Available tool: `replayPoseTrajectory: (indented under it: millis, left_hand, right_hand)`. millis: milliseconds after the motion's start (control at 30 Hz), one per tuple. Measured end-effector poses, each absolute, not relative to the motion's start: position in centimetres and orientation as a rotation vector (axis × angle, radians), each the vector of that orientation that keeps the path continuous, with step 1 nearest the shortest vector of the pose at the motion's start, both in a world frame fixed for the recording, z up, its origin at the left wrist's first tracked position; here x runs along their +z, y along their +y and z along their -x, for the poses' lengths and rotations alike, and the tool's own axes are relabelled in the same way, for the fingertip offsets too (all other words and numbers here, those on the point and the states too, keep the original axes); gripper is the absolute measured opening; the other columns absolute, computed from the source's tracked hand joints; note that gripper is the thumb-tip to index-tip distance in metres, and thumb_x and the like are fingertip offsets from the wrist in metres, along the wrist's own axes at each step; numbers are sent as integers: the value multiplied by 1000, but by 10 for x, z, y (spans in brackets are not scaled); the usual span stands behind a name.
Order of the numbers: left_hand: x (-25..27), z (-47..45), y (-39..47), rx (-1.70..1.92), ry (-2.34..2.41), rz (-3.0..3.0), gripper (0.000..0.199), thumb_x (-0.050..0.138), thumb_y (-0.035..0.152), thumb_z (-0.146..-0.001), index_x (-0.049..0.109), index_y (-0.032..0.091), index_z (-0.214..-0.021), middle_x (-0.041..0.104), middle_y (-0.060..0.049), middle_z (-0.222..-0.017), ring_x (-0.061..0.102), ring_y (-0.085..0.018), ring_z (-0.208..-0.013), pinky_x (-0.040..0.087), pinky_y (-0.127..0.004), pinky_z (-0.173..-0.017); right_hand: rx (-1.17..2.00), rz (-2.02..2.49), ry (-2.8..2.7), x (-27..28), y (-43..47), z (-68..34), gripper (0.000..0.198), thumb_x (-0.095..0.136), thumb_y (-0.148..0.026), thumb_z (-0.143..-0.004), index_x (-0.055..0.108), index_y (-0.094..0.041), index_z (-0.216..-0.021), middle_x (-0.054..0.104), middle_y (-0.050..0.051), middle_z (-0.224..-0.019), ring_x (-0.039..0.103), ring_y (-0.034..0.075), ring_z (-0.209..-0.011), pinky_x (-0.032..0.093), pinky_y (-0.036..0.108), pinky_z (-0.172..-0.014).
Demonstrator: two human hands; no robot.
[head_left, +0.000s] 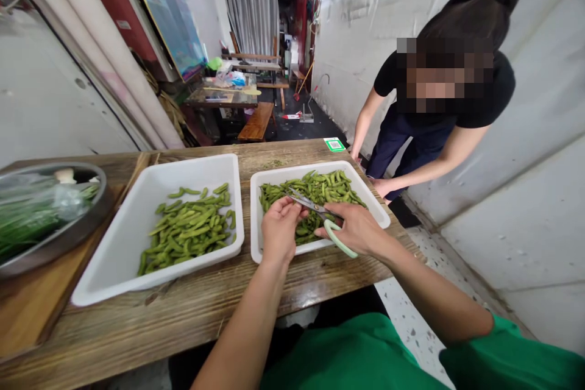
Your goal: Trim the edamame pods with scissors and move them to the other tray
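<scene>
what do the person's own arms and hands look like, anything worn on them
Both arms are bare from the hands up past the elbows. The left hand and the right hand wear no gloves, and no rings, watch or bracelet can be seen. The right arm ends in a short bright green sleeve, part of the same green shirt seen below. The left arm's sleeve is out of view.

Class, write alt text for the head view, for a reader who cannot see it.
Two hands work over a white tray of green pods: the right hand holds scissors, the left hand pinches a pod at the blades. A second tray of pods sits left; another person stands opposite.
</scene>
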State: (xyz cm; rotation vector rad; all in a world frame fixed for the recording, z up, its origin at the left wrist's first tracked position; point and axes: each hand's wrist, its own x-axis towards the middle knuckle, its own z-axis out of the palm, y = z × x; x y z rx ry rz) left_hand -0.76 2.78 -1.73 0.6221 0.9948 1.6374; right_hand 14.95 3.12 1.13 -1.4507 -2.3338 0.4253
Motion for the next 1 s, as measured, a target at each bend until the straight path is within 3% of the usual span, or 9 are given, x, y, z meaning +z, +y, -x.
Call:
replayPoseTrajectory:
  millis: [267, 467, 733, 867, 1000]
  left_hand:
    - [-15, 7, 27, 1562, 983, -619, 28, 70, 19, -60, 57, 11, -83, 64, 0, -72, 61, -10, -66, 52, -27, -70]
    - [-15, 7, 26, 1523, 983, -652, 24, 68, 19, -63, 57, 11, -83, 65, -1, -73, 63, -11, -68, 52, -26, -71]
    - [-17, 8, 29, 1493, 1035, -645, 21, 67, 15, -65, 56, 11, -83, 66, -3, -70, 64, -11, -63, 53, -25, -67]
    - [-19, 2, 31, 1422, 1142, -666, 18, 65, 13, -66, 55, 12, -81, 67, -5, -69, 65, -14, -64, 53, -27, -66]
    - [-16, 25, 23, 1466, 1500, -1032, 24, 60, 25, -73, 60, 13, -94, 68, -8, -79, 65, -19, -71, 53, -36, -73]
  right_hand:
    - [383, 1432, -2438, 19, 28, -150, 36, 60, -51, -76, 63, -17, -90, 60, 3, -71, 52, 14, -60, 32, 23, -56]
    - [395, 1346, -2545, 23, 32, -152, 45, 54, -56, -78, 62, -16, -97, 64, 7, -75, 58, 18, -69, 35, 24, -60]
    - [315, 1415, -2614, 25, 36, -150, 43, 50, -55, -80, 64, -16, -87, 63, 7, -63, 57, 18, -58, 32, 23, -53]
    - [307, 1406, -2671, 29, 40, -158, 37, 52, -50, -81, 65, -16, -78, 66, 9, -68, 60, 18, -62, 31, 23, -54]
    - [329, 1507, -2632, 30, 42, -174, 34, 55, -49, -80, 67, -17, -83, 68, 8, -72, 62, 19, -66, 32, 22, -54]
